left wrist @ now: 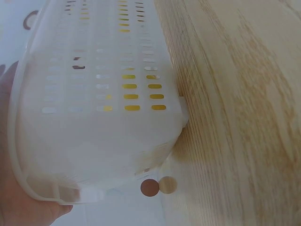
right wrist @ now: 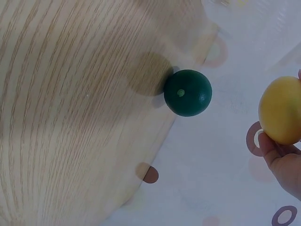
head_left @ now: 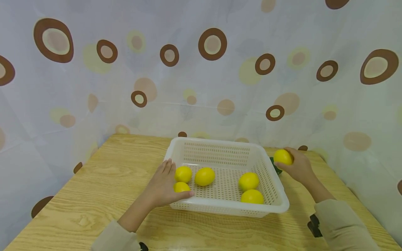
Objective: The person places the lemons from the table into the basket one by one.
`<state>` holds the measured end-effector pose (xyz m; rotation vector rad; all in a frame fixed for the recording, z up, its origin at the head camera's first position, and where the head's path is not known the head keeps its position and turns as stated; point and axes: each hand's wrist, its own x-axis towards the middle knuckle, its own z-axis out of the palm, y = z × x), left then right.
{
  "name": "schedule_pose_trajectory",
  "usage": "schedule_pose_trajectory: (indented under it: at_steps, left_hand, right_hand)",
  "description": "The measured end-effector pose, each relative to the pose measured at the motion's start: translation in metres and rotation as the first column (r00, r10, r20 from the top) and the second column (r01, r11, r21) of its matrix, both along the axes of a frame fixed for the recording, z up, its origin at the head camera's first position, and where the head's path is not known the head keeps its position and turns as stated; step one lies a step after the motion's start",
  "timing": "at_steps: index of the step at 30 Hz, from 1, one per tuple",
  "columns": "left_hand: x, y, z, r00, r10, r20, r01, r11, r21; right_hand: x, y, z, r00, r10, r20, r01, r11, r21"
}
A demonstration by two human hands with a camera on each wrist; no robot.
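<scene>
A white plastic basket [head_left: 216,205] with slotted walls stands on the table. Inside it, several yellow lemons [head_left: 205,176] lie at the left and right. My left hand [head_left: 161,184] rests over its near left corner, fingers fairly straight along the left rim and thumb on the front rim; the left wrist view shows the basket's outer wall [left wrist: 94,141]. Past the right rim, my right hand [head_left: 298,165] pinches one lemon [head_left: 283,157] between thumb and fingers, held above the table. Below that lemon sits a dark green round fruit [right wrist: 188,93], partly hidden in the head view.
The wooden table [head_left: 78,195] extends to both sides of the basket. A white curtain [head_left: 188,76] with brown and beige circles hangs behind and beside it. Dark wrist devices [head_left: 315,226] show at the beige sleeves [head_left: 342,223].
</scene>
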<state>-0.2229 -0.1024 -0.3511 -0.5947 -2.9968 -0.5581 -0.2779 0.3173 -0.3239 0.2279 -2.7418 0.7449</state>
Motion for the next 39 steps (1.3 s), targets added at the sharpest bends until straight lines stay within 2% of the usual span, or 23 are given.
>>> schedule_pose_trajectory:
  at_steps: [14, 30, 39]
  left_hand:
    - [0.0, 0.0, 0.001, 1.0, -0.004, 0.008, 0.004, 1.0, 0.005]
    - [0.0, 0.0, 0.0, 1.0, -0.005, -0.002, 0.005, 1.0, 0.001]
    - [0.0, 0.0, 0.001, 1.0, -0.009, -0.007, 0.009, 1.0, 0.001]
  right_hand:
    - [0.0, -0.011, 0.006, 0.999, 0.025, -0.03, -0.025, 1.0, 0.007]
    - [-0.001, -0.021, 0.009, 0.993, 0.093, -0.076, -0.091, 0.996, 0.024]
    - [0.001, -0.029, 0.011, 0.994, 0.101, -0.04, -0.099, 0.994, 0.042]
